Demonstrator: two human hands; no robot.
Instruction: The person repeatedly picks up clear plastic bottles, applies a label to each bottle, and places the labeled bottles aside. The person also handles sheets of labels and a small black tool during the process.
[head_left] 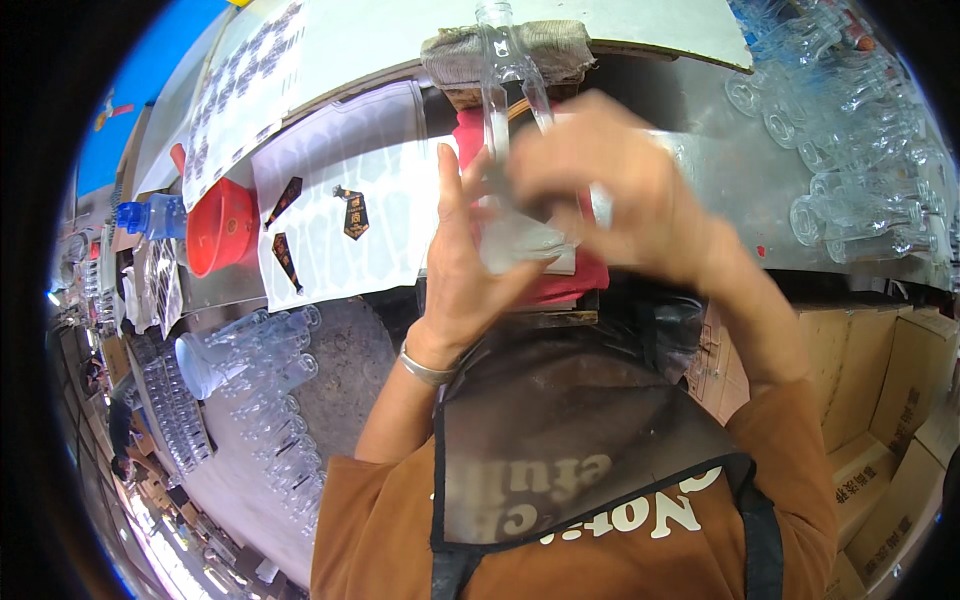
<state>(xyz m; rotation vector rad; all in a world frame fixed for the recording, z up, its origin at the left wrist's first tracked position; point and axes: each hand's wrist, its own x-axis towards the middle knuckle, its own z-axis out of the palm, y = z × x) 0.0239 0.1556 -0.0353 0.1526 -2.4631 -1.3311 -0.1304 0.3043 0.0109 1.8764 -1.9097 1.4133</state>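
Clear glass is what both hands are busy with: a tall, narrow bottle (500, 90) stands upright between them, just in front of the person's chest and above the dark apron (560, 420). The left hand (460, 270) is raised with its palm turned inward and its fingers (447, 185) stretched up along the bottle's left side, touching it, so its grip is open and flat against the glass rather than wrapped round it. The right hand (610, 190) is curled over the bottle's lower part from the right, its grip closed on the glass; the hand is blurred, so the exact finger placing cannot be told. A pale, translucent sheet (515, 240) lies against the bottle under the two hands.

Behind the bottle sits a red block (580, 285) and, above its neck, a folded grey cloth pad (545, 45). Left of the bottle a white backing sheet (340, 200) with small dark labels (354, 212) lies on the counter (720, 170), and farther left a red bowl (222, 225). Right of the bottle, many more clear bottles (850, 150) lie heaped on their sides. Lower left of the bottle another heap of clear bottles (250, 370) lies, and to its lower right stand brown cardboard boxes (890, 380).
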